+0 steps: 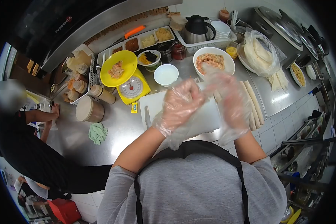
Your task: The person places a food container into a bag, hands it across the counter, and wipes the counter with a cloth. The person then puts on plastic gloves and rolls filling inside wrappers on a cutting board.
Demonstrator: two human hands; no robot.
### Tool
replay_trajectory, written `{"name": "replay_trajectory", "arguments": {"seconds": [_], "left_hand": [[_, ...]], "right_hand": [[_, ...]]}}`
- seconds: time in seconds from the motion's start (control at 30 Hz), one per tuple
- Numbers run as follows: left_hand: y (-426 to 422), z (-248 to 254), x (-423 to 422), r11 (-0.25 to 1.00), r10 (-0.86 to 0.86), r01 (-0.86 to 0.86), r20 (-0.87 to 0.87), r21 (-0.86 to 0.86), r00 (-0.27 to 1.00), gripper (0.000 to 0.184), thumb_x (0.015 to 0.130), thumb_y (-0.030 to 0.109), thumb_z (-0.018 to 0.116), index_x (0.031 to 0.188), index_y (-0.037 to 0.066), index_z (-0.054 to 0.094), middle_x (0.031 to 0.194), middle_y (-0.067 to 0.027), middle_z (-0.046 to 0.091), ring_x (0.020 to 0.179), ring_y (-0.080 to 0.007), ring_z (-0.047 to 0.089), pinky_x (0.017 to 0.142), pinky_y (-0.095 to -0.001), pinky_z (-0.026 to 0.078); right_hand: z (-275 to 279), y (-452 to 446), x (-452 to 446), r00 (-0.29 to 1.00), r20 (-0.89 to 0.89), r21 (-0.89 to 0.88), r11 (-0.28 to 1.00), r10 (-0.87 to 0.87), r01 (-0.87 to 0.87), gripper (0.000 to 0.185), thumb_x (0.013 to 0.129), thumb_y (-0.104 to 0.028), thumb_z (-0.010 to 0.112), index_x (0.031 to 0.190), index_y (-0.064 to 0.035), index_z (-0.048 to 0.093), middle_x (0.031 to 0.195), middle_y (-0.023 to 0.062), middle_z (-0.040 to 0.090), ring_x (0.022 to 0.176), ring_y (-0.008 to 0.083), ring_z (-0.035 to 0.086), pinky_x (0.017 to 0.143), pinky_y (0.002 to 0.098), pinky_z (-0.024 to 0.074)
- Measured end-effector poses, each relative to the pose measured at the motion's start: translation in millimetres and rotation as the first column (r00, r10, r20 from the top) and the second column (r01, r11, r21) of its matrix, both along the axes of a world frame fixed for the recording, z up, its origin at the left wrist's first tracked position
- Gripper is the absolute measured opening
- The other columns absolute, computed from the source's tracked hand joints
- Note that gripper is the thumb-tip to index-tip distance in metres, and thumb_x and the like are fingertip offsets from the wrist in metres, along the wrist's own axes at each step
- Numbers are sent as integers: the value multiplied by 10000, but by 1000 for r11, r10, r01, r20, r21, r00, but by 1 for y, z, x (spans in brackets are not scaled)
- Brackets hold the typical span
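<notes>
Both hands wear clear plastic gloves above a white cutting board [156,106]. My left hand [181,102] has its fingers curled in; what they hold, if anything, is hidden. My right hand [231,99] is blurred by motion, near the white bowl [227,67] of minced filling [212,61]. Long pale rolls [253,106] lie to the right of the board. On the left, a yellow scale [142,93] bears a yellow dish [128,59] with a lump of filling [116,70]. A small white bowl [166,75] stands behind the board.
A lidded tub [89,109] and green cloth [97,133] are on the left, near a co-worker [33,138]. Behind are condiment trays [147,40] and a black-topped jug [196,31]. Bagged wrappers [258,54] sit at the right.
</notes>
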State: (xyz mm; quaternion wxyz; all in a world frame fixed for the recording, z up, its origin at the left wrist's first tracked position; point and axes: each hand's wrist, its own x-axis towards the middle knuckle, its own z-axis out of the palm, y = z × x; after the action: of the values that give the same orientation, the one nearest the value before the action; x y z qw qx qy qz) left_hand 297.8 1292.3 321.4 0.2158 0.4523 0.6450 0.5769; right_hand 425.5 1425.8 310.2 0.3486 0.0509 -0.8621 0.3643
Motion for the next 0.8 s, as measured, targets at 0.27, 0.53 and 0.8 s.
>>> {"name": "replay_trajectory", "arguments": {"seconds": [0.27, 0.53, 0.8], "left_hand": [[-20, 28, -17, 801, 316, -235, -56, 551, 947, 153, 791, 14, 649, 832, 74, 515, 841, -37, 566, 789, -154, 543, 705, -301, 451], [-54, -44, -19, 923, -180, -210, 843, 323, 507, 555, 851, 410, 588, 1274, 83, 438, 1058, -95, 562, 1038, -240, 539, 947, -454, 440], [-34, -121, -26, 958, -114, 231, 515, -170, 850, 693, 710, 155, 789, 1286, 54, 416, 1222, -76, 523, 1039, -146, 548, 872, -291, 471]], "right_hand": [[-66, -33, -27, 628, -51, -998, -53, 777, -17, 721, 902, -630, 324, 1350, -67, 379, 1182, 113, 555, 1039, 176, 552, 879, 362, 440], [4, -16, -70, 910, -311, -931, 102, 275, -349, 592, 922, -438, 484, 1347, -53, 336, 1262, 126, 488, 1113, 226, 522, 942, 390, 425], [-28, -54, -67, 949, 63, -795, 590, 310, -140, 432, 857, -122, 634, 1249, -71, 458, 1152, 74, 529, 995, 151, 538, 844, 287, 470]]}}
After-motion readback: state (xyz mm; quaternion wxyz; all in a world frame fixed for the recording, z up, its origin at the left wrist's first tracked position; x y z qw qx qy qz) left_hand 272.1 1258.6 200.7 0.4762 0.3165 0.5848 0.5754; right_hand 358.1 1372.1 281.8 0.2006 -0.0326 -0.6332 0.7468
